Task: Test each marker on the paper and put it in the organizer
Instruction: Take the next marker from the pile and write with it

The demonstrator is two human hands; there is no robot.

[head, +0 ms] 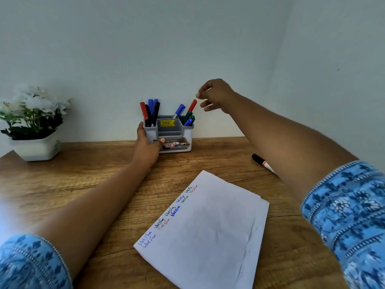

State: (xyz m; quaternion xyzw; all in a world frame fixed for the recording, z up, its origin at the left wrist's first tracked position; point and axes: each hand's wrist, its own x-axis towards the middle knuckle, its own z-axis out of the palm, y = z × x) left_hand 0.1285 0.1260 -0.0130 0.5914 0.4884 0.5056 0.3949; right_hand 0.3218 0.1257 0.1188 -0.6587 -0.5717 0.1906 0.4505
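The red-capped marker stands tilted in the right compartment of the grey plastic organizer, among other markers. The right hand hovers just above its cap, fingers loose and holding nothing. The left hand grips the organizer's left side. The white paper sheet carries many coloured test words. I judge the task nearly done: one black marker lies on the wooden counter, not yet stored.

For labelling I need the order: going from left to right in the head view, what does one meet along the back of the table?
Flower pot → organizer → right hand → black marker. The left hand overlaps the organizer, so I leave it out.
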